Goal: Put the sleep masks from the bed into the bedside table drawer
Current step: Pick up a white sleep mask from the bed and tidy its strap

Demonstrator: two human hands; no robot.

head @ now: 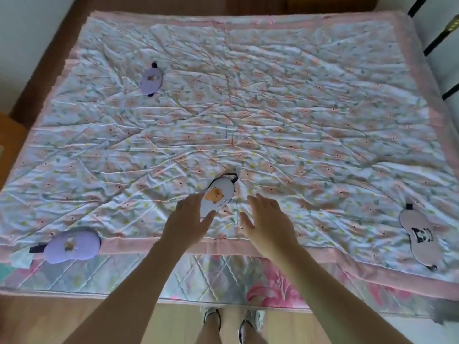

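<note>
Left hand [189, 218] lies spread over the pale fabric sleep mask with an orange bear print [218, 194], thumb beneath its near end, nothing gripped. Right hand [268, 219] hovers empty, fingers splayed, just right of it.

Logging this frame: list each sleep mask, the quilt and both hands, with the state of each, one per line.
White bear mask: flat on quilt, left fingers at its edge, not lifted.
Near purple mask: lying at the quilt's front edge, untouched.
Far purple mask: flat on quilt, untouched.
Pink mask: flat on quilt, untouched.
Quilt: spread over the bed, wrinkled.
Left hand: open, no grip yet.
Right hand: open, empty.
</note>
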